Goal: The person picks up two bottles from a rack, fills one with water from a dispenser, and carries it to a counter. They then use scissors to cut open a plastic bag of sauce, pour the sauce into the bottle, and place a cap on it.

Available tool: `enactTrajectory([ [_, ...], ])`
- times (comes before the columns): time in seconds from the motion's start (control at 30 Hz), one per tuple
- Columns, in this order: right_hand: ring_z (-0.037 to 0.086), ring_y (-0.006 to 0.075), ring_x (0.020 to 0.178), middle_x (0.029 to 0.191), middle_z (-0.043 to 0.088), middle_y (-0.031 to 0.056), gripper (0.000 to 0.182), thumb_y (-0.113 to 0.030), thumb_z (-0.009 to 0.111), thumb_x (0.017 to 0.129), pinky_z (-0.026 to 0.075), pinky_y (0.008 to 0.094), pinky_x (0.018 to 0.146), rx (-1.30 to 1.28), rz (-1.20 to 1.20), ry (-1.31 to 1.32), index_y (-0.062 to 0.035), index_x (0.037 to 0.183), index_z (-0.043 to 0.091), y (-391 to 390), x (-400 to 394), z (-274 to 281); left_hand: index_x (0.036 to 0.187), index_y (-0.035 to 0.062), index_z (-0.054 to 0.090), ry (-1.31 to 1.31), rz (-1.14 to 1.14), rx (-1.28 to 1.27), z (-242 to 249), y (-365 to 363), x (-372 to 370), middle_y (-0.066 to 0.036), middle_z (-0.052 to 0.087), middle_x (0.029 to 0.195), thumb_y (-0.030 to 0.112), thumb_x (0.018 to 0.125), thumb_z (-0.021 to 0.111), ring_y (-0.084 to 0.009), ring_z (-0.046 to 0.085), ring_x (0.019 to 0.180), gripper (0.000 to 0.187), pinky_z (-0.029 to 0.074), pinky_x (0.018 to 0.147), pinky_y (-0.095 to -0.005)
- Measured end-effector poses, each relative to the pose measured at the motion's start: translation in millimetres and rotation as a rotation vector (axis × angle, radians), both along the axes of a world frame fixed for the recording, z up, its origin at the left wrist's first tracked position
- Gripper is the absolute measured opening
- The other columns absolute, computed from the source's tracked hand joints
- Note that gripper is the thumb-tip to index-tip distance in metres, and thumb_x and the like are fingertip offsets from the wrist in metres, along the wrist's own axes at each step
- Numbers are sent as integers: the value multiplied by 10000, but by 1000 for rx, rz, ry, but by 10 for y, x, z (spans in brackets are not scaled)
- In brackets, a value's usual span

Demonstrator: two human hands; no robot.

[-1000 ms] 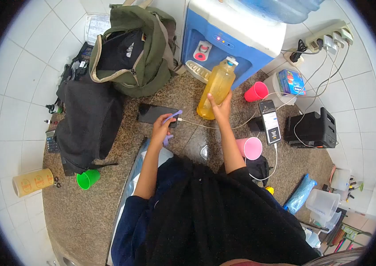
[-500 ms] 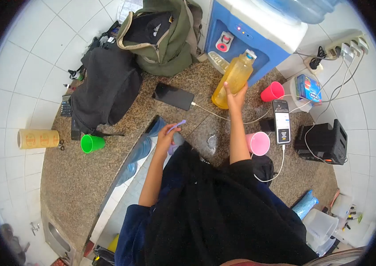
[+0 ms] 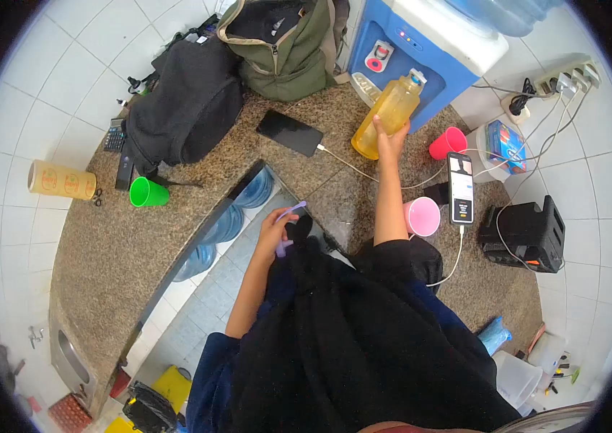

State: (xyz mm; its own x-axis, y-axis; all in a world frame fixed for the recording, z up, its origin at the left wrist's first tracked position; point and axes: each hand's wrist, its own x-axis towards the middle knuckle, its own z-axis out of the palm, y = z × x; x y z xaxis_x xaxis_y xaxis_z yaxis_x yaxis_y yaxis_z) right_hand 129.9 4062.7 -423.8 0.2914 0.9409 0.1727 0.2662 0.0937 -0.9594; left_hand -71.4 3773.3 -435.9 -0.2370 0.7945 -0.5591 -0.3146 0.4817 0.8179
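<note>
My right hand is wrapped round the lower part of a yellow translucent bottle. The bottle is tilted, its open-looking neck at the tap of the blue and white water dispenser. Near the counter's inner edge, my left hand is closed on a lilac plastic piece, whose thin end sticks out past the fingers. More lilac shows below that hand. A pink cup and a red cup stand to the right of my right forearm.
A dark phone and a lit phone have white cables. Bags, a green cup and a cardboard roll are at the left and back. At right are a black box and a power strip.
The view has shifted, showing more floor and blue water jugs below the counter. My right hand still holds the bottle at the dispenser, and my left hand still holds the lilac piece.
</note>
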Motion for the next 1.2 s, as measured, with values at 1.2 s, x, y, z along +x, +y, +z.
enactTrajectory([
  [1.2, 517, 279, 1141, 1248, 515, 166, 832, -306, 832, 677, 403, 363, 975, 51, 71, 102, -6, 1306, 377, -69, -73, -117, 1111, 15, 561, -8, 137, 34, 174, -313, -45, -71, 688, 957, 243, 902, 569, -50, 401, 462, 309, 329, 441, -195],
])
